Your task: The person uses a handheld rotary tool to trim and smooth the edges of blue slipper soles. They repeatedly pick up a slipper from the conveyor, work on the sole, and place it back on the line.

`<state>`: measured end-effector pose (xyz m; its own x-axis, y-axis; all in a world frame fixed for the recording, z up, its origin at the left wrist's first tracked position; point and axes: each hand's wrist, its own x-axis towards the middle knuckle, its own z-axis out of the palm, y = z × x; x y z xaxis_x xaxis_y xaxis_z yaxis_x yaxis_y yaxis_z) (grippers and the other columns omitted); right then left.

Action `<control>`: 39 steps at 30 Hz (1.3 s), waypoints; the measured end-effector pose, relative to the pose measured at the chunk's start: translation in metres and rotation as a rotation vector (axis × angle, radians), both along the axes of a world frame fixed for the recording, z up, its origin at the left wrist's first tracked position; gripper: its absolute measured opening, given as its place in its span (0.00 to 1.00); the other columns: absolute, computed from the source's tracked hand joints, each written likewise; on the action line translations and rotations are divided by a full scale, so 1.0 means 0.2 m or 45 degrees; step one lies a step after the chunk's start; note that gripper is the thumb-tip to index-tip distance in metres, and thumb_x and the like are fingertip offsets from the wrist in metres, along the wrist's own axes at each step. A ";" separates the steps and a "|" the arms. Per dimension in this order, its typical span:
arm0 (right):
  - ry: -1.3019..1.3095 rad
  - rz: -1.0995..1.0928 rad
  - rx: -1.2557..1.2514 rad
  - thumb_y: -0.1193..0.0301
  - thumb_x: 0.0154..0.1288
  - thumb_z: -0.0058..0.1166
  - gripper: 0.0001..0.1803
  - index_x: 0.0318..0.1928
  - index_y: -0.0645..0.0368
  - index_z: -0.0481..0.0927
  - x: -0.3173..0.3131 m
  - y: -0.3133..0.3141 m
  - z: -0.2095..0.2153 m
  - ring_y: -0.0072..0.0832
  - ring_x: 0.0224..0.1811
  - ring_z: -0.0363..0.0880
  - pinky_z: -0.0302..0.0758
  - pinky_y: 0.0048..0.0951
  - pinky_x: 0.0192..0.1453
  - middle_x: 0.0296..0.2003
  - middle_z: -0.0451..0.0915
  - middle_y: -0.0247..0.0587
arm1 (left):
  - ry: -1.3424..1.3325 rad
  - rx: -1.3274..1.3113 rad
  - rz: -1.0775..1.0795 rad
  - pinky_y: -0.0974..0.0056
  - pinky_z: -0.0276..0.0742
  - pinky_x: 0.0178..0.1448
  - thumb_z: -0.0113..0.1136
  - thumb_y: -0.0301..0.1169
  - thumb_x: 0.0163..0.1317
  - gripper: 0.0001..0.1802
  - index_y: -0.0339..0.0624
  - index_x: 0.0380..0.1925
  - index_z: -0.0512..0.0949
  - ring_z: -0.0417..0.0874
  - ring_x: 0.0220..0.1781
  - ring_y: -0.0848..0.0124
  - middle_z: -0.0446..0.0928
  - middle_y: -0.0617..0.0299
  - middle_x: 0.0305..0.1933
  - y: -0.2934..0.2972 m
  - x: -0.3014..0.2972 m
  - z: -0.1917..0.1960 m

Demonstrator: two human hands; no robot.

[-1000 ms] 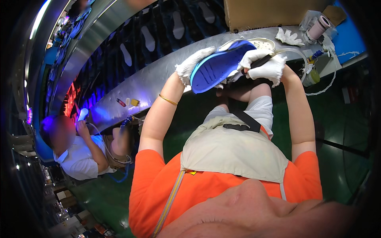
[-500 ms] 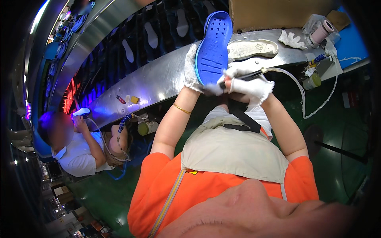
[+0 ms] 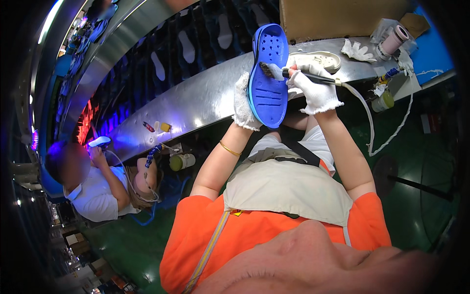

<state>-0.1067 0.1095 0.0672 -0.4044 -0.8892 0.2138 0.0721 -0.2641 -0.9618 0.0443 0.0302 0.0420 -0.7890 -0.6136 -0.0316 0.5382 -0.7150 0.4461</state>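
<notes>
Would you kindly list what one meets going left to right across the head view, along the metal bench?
Co-worker → left hand → blue shoe sole → right hand with brush → spare white gloves → tape roll.

Bright overhead light glares off the steel counter [image 3: 196, 100], while fisheye edges bend, darken and blur.

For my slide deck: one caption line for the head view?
Gloved left hand holds a blue sole upright; right hand sets a brush on it.
</notes>
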 end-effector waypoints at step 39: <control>1.267 0.453 -0.464 0.80 0.40 0.57 0.11 0.29 0.56 0.75 -0.19 0.01 0.18 0.42 0.36 0.76 0.73 0.32 0.44 0.30 0.77 0.41 | -0.220 -0.132 0.134 0.50 0.72 0.59 0.34 0.55 0.65 0.35 0.38 0.60 0.63 0.77 0.52 0.52 0.71 0.46 0.56 -0.10 0.05 -0.06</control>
